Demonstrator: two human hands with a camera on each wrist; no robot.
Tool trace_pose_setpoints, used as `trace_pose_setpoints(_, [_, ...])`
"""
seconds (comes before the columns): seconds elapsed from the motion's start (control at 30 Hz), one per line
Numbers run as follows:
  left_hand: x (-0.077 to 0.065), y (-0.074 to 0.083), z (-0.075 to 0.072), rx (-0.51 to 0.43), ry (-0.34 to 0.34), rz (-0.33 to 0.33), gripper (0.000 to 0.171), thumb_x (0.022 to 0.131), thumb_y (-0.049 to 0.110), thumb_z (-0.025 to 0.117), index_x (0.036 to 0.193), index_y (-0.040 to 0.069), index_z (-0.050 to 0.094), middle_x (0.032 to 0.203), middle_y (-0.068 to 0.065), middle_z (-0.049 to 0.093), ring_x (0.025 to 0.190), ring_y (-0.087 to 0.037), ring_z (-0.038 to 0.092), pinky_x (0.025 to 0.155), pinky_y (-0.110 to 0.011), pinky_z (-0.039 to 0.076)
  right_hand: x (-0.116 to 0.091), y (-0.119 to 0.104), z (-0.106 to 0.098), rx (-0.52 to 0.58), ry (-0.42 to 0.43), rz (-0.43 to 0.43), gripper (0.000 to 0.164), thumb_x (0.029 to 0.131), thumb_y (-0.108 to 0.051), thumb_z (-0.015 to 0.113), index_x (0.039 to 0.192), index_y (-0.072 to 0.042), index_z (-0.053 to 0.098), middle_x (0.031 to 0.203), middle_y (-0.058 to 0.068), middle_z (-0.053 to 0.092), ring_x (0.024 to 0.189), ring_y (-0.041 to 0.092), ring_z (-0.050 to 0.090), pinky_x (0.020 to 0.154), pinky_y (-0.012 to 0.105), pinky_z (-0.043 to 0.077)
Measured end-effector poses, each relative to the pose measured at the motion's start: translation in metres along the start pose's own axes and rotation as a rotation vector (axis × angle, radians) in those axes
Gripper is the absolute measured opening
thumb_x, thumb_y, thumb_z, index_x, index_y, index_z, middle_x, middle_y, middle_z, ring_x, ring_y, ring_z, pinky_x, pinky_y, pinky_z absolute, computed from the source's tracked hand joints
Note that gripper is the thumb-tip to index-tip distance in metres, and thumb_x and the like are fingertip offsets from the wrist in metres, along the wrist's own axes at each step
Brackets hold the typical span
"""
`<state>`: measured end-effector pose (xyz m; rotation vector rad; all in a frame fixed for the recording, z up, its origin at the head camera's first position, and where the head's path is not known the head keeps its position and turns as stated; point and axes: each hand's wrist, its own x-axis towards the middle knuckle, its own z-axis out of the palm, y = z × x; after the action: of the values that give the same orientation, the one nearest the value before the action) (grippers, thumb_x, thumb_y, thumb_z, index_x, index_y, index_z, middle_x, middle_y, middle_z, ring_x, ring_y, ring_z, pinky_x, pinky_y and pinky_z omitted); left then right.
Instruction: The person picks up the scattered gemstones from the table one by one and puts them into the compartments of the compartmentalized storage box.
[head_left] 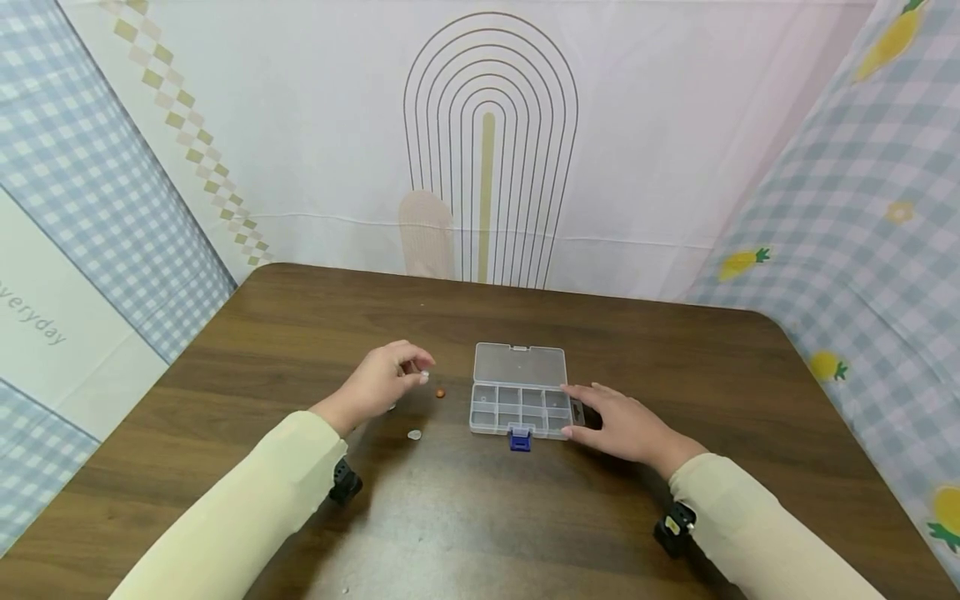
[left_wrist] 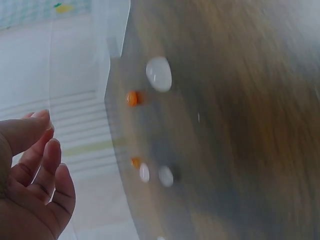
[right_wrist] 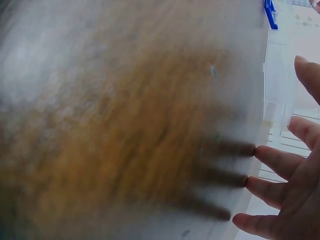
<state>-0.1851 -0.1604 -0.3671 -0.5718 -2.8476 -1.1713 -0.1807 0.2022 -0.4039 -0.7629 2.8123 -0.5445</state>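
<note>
In the head view my left hand (head_left: 382, 375) is raised over the table left of the box, thumb and fingertips pinching a small whitish stone (head_left: 424, 377). Below and around it lie an orange stone (head_left: 440, 392) and a translucent white stone (head_left: 414, 435). The clear plastic compartment box (head_left: 498, 430) has its lid (head_left: 521, 365) folded back and a blue latch (head_left: 520, 440) at the front. My right hand (head_left: 626, 423) touches the box's right side with thumb and fingertips, its fingers spread. Several white and orange stones, such as a large white one (left_wrist: 159, 74), show in the left wrist view.
The dark wooden table (head_left: 480, 517) reaches back to a white patterned curtain (head_left: 322, 142). Checked cloth (head_left: 847, 250) hangs on both sides. A hanging tab (head_left: 577, 412) sticks out from the box's right side, beside my right hand.
</note>
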Motion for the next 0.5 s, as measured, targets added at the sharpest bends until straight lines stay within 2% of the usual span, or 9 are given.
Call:
trace_pose_setpoints(0.13, [0.006, 0.005, 0.011, 0.001, -0.022, 0.007, 0.018, 0.087, 0.001, 0.068, 0.105, 0.000, 0.068, 0.094, -0.004, 0.062, 0.082, -0.016, 0.055, 0.072, -0.029, 0.048, 0.000, 0.001, 0.000, -0.003, -0.007, 0.013, 0.072, 0.090, -0.057, 0.058, 0.146, -0.013, 0.044, 0.145, 0.015, 0.045, 0.135, 0.045, 0.035, 0.105, 0.061, 0.033])
trace_pose_setpoints(0.33, [0.011, 0.012, 0.023, -0.033, -0.052, 0.025, 0.018, 0.088, -0.001, 0.067, 0.106, -0.002, 0.067, 0.096, -0.008, 0.062, 0.077, -0.014, 0.057, 0.069, -0.027, 0.049, 0.000, 0.001, 0.000, -0.006, -0.011, 0.021, 0.073, 0.090, -0.058, 0.057, 0.146, -0.013, 0.043, 0.145, 0.016, 0.045, 0.135, 0.045, 0.036, 0.105, 0.061, 0.033])
trace_pose_setpoints(0.5, [0.015, 0.016, 0.032, -0.009, -0.046, 0.049, 0.017, 0.088, 0.000, 0.066, 0.105, -0.002, 0.068, 0.099, -0.011, 0.063, 0.080, -0.015, 0.055, 0.072, -0.027, 0.048, 0.000, 0.001, -0.001, -0.007, -0.014, 0.028, 0.073, 0.090, -0.058, 0.057, 0.146, -0.014, 0.043, 0.146, 0.016, 0.045, 0.135, 0.044, 0.035, 0.104, 0.062, 0.033])
